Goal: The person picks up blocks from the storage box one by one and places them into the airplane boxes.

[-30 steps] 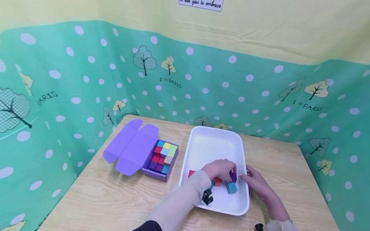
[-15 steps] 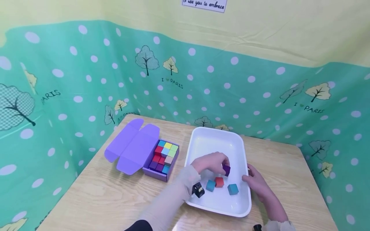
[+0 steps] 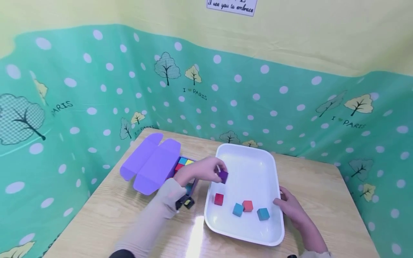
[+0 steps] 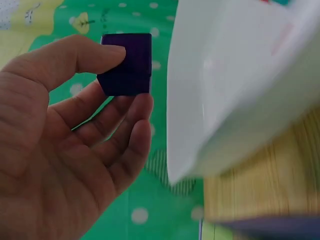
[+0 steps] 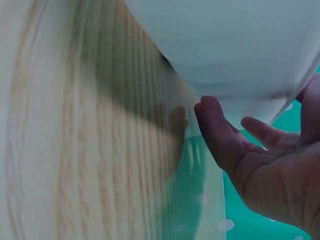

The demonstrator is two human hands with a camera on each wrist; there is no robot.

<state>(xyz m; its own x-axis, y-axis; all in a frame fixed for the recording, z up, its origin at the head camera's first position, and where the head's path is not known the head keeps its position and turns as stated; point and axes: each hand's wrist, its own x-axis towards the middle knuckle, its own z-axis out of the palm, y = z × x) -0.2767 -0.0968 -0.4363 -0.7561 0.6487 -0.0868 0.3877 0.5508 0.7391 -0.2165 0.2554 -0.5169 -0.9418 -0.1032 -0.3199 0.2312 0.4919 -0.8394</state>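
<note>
A dark purple cube block (image 3: 223,176) is pinched by my left hand (image 3: 204,169), held above the left rim of the white tray (image 3: 245,161). In the left wrist view the thumb lies on one face of the purple block, and the fingers curl behind it. My right hand (image 3: 292,206) holds the tray's right side, thumb over the rim and fingers along the outer wall. Inside the tray lie a dark red block (image 3: 218,199), a lighter red block (image 3: 247,205), a teal block (image 3: 238,209) and another teal block (image 3: 263,214).
Left of the tray stands an open purple box (image 3: 156,165) with coloured blocks inside; my left forearm hides part of it. A wooden table (image 3: 106,215) carries everything. A patterned green curtain (image 3: 200,114) hangs behind it.
My left hand has moved left across the tray with the purple block, uncovering the dark red block and now covering part of the box. My right hand stays at the tray's side.
</note>
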